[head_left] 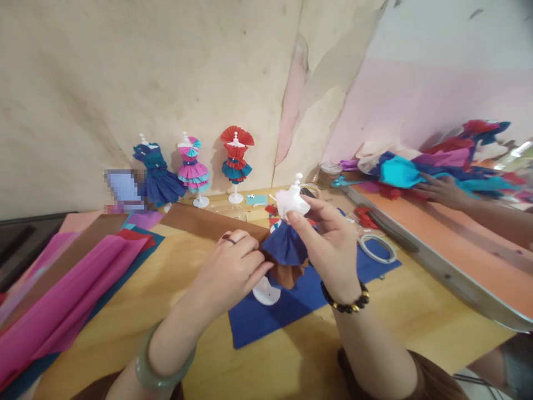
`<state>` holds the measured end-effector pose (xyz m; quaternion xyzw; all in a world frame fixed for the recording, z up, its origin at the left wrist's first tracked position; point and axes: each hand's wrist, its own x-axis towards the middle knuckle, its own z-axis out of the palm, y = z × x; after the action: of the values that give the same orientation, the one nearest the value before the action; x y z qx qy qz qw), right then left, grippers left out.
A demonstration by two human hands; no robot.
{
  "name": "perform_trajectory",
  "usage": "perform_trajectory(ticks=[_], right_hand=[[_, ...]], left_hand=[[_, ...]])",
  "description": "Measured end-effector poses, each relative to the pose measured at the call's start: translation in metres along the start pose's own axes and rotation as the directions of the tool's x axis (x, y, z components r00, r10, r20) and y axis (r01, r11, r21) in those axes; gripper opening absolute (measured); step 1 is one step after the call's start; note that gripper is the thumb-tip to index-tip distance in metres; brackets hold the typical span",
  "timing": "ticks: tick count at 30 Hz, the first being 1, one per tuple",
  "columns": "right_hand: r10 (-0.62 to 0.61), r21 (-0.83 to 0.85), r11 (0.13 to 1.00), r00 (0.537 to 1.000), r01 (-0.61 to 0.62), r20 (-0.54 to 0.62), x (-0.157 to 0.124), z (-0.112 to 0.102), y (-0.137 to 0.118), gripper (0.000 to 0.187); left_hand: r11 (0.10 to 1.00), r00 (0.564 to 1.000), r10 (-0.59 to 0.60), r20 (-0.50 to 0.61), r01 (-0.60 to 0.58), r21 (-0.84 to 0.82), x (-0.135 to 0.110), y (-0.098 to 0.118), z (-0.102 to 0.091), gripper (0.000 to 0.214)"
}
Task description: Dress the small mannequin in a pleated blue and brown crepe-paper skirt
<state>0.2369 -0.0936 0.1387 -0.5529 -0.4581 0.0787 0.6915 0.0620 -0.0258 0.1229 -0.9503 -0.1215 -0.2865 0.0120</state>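
Note:
My right hand (331,241) is closed around a small white mannequin doll (291,201), gripping its torso and holding it tilted over the table. A pleated dark blue paper skirt (285,244) hangs on the doll, with a brown pleated layer (289,273) below it. My left hand (231,269) pinches the left edge of the blue skirt with its fingers pressed together. The doll's round white base (266,291) shows under my hands. A blue paper sheet (283,311) lies on the wooden table (133,316) beneath.
Three finished paper-dress dolls (191,166) stand at the back wall. Pink, brown and teal paper sheets (62,289) lie at left. A tape ring (377,247) sits right of my hands. Another person's hand (441,189) rests on a heap of coloured paper (437,161) on an orange board (458,244).

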Motion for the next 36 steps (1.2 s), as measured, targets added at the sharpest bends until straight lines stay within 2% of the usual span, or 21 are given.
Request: perform_trajectory(ticks=[2,4,6,8,11,13,15,17,18,20,22,23,25,27,32,36], right_hand=[[0.009,0.012,1.0,1.0,-0.009,-0.024,0.004,-0.002,0.0,0.031],[0.014,0.025,1.0,0.999,-0.014,-0.036,0.005,-0.003,0.0,0.031],[0.02,0.046,0.999,0.999,-0.019,-0.027,0.004,-0.002,0.0,0.03],[0.016,0.052,0.999,1.0,-0.015,-0.011,0.002,0.0,0.0,0.03],[0.007,0.038,0.999,1.0,-0.007,0.008,0.0,0.002,0.0,0.029],[0.013,0.032,0.999,1.0,-0.014,0.022,0.0,0.002,0.0,0.029],[0.025,0.027,0.999,0.999,-0.026,0.04,0.0,0.002,0.001,0.03],[0.04,0.024,0.999,0.997,-0.042,0.071,-0.001,0.003,0.002,0.032],[0.047,0.024,0.999,0.995,-0.049,0.093,-0.003,0.003,0.001,0.032],[0.047,0.025,0.998,0.988,-0.052,0.146,-0.007,0.006,-0.001,0.032],[0.031,0.027,0.999,0.979,-0.037,0.203,-0.011,0.01,-0.004,0.03],[0.02,0.031,0.999,0.974,-0.027,0.226,-0.013,0.012,-0.006,0.029],[0.004,0.045,0.999,0.964,-0.016,0.265,-0.017,0.015,-0.008,0.028],[-0.006,0.063,0.998,0.956,-0.013,0.292,-0.019,0.018,-0.01,0.029],[0.024,0.108,0.992,0.927,-0.069,0.374,-0.018,0.018,-0.008,0.043],[0.049,0.121,0.986,0.883,-0.118,0.467,-0.017,0.011,-0.007,0.055]], left_hand=[[1.0,1.0,0.017,-0.013,-0.017,0.007,-0.001,-0.003,-0.002,0.029],[0.999,0.992,0.028,-0.124,-0.03,-0.02,-0.002,-0.002,-0.006,0.027],[0.996,0.96,0.043,-0.276,-0.063,-0.063,-0.001,0.001,-0.009,0.016],[0.989,0.932,0.069,-0.355,-0.111,-0.099,0.0,0.005,-0.011,0.003],[0.977,0.949,0.144,-0.279,-0.181,-0.109,0.003,0.009,-0.011,0.002],[0.979,0.953,0.145,-0.265,-0.177,-0.104,0.005,0.009,-0.011,0.014],[0.986,0.933,0.059,-0.354,-0.11,-0.126,0.005,0.009,-0.011,0.019],[0.984,0.884,-0.096,-0.457,0.014,-0.179,0.005,0.008,-0.01,0.013],[0.971,0.86,-0.19,-0.473,0.095,-0.218,0.004,0.008,-0.008,0.009],[0.904,0.822,-0.389,-0.415,0.254,-0.344,0.003,0.008,-0.005,0.026],[0.77,0.801,-0.543,-0.251,0.357,-0.528,0.002,0.007,0.0,0.051],[0.692,0.795,-0.583,-0.166,0.379,-0.615,0.002,0.006,0.002,0.06],[0.566,0.79,-0.611,-0.053,0.388,-0.727,0.002,0.005,0.004,0.07],[0.505,0.783,-0.622,-0.006,0.395,-0.767,0.003,0.005,0.004,0.071],[0.439,0.761,-0.648,0.043,0.419,-0.795,0.004,0.004,0.001,0.072],[0.435,0.77,-0.637,0.027,0.388,-0.812,0.004,0.005,0.002,0.073]])
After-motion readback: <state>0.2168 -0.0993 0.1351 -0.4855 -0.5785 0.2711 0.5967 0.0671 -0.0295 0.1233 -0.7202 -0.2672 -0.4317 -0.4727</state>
